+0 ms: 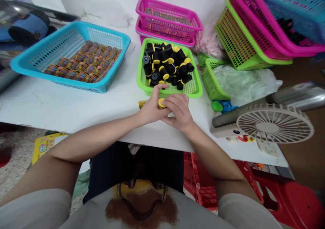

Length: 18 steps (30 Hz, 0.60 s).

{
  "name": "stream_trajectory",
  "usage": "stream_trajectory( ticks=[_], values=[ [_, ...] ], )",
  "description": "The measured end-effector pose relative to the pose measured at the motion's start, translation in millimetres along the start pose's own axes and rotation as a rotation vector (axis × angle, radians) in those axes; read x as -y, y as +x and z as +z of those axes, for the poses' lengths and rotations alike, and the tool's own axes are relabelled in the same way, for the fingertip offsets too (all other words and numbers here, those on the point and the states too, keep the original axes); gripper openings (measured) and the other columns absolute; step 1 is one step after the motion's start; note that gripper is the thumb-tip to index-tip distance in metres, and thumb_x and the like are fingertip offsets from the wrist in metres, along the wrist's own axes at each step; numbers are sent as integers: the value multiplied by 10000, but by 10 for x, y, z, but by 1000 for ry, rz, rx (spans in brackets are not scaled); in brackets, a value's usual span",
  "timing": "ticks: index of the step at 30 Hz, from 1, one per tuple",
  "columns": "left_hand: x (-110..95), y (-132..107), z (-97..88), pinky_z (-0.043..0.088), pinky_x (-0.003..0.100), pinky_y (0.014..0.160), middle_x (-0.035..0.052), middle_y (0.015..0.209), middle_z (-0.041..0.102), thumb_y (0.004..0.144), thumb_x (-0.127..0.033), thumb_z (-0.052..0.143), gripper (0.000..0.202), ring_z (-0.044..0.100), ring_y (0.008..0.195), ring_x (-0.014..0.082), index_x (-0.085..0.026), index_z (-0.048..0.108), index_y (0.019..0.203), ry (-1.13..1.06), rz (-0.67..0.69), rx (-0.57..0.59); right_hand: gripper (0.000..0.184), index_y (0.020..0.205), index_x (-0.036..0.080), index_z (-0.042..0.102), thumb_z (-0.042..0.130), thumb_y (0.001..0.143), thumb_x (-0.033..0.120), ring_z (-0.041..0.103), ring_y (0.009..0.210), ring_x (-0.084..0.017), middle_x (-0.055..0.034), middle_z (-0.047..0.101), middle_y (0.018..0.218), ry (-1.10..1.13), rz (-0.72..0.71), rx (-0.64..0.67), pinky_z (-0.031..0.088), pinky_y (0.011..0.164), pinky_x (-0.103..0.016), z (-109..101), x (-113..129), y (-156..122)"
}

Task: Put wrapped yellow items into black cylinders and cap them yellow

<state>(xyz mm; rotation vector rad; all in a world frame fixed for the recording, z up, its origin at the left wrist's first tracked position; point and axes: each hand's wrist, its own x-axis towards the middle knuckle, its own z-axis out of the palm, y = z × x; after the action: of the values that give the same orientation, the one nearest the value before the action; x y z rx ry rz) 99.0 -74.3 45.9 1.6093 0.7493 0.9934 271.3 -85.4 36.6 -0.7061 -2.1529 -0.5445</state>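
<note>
A small piece with a round yellow end (161, 103) sits between my hands, just in front of the green basket; its lower part is hidden by fingers. My left hand (151, 107) is closed around it, with the index finger raised toward the basket. The fingers of my right hand (179, 111) are bent over the yellow end and press on it from the right. By my left hand lies a yellow printed item (142, 103), partly covered. The green basket (169, 94) holds a heap of black cylinders (165, 58) with yellow ends.
A blue basket (101, 86) at left holds rows of round printed pieces (83, 64). Pink baskets (167, 27) stand behind. Tilted stacked baskets (236, 36), a plastic bag (246, 80), a steel cylinder (299, 95) and a small fan (274, 125) crowd the right side.
</note>
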Motion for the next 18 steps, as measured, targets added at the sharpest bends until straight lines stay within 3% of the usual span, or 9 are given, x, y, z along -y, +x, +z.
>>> stream_trajectory(
  ticks=[3, 6, 12, 15, 18],
  values=[
    [47, -22, 48, 444, 295, 577, -107, 658, 454, 784, -75, 660, 684, 535, 581, 130, -210, 303, 1351, 111, 39, -141, 319, 1277, 197, 613, 648, 982, 314, 678, 1057, -229, -90, 737, 1079, -28, -92, -82, 480, 996, -431, 17, -3, 21],
    [94, -44, 102, 432, 287, 566, -105, 650, 421, 817, -31, 637, 657, 513, 574, 126, -223, 283, 1337, 154, 48, -206, 379, 1327, 161, 625, 668, 972, 285, 644, 1062, -220, -98, 741, 1080, -36, -128, -115, 427, 1078, -430, 53, -7, -10],
    [64, -84, 156, 407, 271, 541, -99, 661, 410, 849, -52, 679, 617, 509, 611, 142, -289, 282, 1258, 133, 94, -297, 387, 1372, 295, 639, 654, 985, 320, 604, 1124, -210, -47, 753, 1132, -134, -111, -34, 348, 1164, -438, 138, -18, -155],
    [-17, -68, 115, 374, 246, 530, -107, 658, 398, 803, -60, 709, 654, 479, 591, 119, -287, 285, 1245, 54, 116, -228, 402, 1372, 296, 659, 670, 976, 370, 627, 1101, -227, -51, 769, 1115, -99, -84, -82, 364, 1150, -450, 132, -53, -207],
    [-70, -30, 21, 354, 235, 503, -125, 628, 389, 746, -87, 750, 706, 436, 545, 105, -285, 300, 1252, -62, 117, -23, 400, 1363, 364, 664, 679, 968, 428, 671, 1030, -227, -20, 785, 1094, -42, -41, -57, 415, 1103, -471, 78, -96, -252]
  ],
)
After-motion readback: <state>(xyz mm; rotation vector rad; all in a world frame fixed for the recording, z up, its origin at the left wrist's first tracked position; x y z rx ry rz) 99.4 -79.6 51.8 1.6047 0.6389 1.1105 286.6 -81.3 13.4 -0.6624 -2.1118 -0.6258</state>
